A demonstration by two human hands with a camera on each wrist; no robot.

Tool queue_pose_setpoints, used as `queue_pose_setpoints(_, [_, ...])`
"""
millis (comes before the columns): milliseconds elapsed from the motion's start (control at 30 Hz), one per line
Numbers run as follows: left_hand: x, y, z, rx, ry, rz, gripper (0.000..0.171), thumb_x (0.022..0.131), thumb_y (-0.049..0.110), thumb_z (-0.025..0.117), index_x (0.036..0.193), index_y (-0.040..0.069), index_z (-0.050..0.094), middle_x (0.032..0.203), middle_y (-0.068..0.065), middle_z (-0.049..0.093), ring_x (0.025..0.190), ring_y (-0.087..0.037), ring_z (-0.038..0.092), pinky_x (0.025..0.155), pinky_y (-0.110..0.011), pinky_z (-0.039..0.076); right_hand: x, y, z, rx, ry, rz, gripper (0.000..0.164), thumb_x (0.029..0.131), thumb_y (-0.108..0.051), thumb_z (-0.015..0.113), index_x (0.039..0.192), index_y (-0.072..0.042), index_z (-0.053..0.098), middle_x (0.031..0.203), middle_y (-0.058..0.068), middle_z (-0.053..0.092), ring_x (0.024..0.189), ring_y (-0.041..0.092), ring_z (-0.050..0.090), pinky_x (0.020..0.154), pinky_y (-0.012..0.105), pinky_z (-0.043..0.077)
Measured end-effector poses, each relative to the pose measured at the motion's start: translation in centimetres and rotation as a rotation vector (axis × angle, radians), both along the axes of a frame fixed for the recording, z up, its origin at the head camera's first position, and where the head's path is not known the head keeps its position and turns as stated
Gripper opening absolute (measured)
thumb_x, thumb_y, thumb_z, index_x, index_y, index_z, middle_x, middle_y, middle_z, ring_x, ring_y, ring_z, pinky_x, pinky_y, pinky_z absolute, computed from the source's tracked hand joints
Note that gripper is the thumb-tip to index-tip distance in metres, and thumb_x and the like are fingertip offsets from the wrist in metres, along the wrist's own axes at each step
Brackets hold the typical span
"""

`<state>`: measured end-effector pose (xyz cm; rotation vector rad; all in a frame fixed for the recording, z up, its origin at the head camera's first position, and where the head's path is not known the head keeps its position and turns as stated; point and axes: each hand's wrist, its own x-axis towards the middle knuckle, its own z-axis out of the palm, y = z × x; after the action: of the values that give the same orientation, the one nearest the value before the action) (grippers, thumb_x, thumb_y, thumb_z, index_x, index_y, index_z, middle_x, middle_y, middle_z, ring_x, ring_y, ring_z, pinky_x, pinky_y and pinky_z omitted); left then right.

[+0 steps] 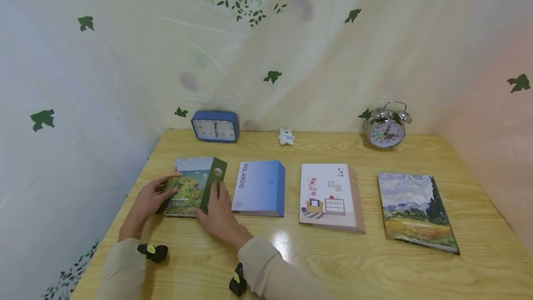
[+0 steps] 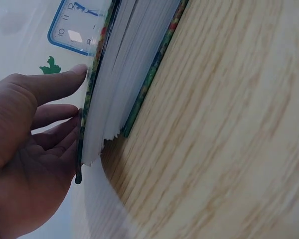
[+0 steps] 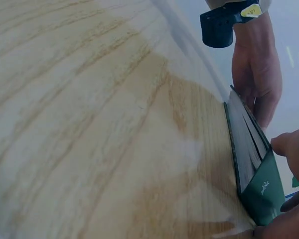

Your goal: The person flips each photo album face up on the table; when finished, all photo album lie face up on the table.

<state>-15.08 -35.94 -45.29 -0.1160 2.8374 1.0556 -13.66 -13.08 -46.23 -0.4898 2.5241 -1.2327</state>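
While four albums lie in a row on the wooden table [image 1: 374, 267], the left hand [image 1: 146, 203] lies with straight fingers against the left edge of the green photo album [image 1: 192, 186] at the row's left end. The right hand [image 1: 218, 216] rests flat-fingered on that album's dark green spine. Next come the blue Polaroid album [image 1: 260, 187], the album with a room drawing [image 1: 329, 194] and the landscape album [image 1: 416, 209]. Behind them stand a blue clock [image 1: 215, 126], a toy bear [image 1: 286, 136] and a silver alarm clock [image 1: 386, 128].
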Motion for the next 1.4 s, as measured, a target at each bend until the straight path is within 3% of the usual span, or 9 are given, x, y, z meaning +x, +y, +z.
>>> queue_pose_setpoints(300, [0.1,0.4,0.1,0.021,-0.028,0.01,0.07,0.096,0.039,0.055,0.147,-0.003,0.031,0.147,-0.033,0.032,0.13,-0.052,0.037,0.1,-0.062,0.037,0.3,-0.2,-0.4,0.001,0.009,0.019,0.073,0.098,-0.046,0.047,0.154,-0.011,0.016,0.161,0.014,0.006,0.148,0.028,0.013,0.114,0.046,0.03])
queue_pose_setpoints(867, [0.2,1.5,1.0,0.048,-0.077,-0.01,0.073,0.096,0.045,0.053,0.148,0.0,0.031,0.145,-0.032,0.035,0.131,-0.049,0.037,0.102,-0.06,0.038,-0.1,0.5,0.3,-0.153,0.008,0.003,0.069,0.097,-0.049,0.043,0.154,-0.022,0.016,0.162,0.003,0.006,0.147,0.025,0.016,0.112,0.05,0.032])
queue_pose_setpoints(1133, [0.4,2.4,1.5,0.233,-0.158,-0.077,0.077,0.098,0.049,0.047,0.154,0.007,0.016,0.156,-0.028,0.014,0.14,-0.05,0.019,0.107,-0.063,0.029,-0.6,0.5,2.7,-0.176,0.003,-0.017,0.068,0.096,-0.049,0.046,0.153,-0.027,0.018,0.162,0.009,0.003,0.144,0.033,0.024,0.108,0.051,0.037])
queue_pose_setpoints(1400, [0.7,3.4,1.5,0.241,-0.133,-0.14,0.075,0.098,0.047,0.048,0.155,0.014,0.012,0.159,-0.022,0.009,0.142,-0.05,0.009,0.109,-0.067,0.02,-0.9,1.3,3.1,-0.196,-0.019,-0.058,0.069,0.096,-0.051,0.047,0.153,-0.02,0.023,0.161,0.012,0.008,0.143,0.036,0.024,0.111,0.052,0.033])
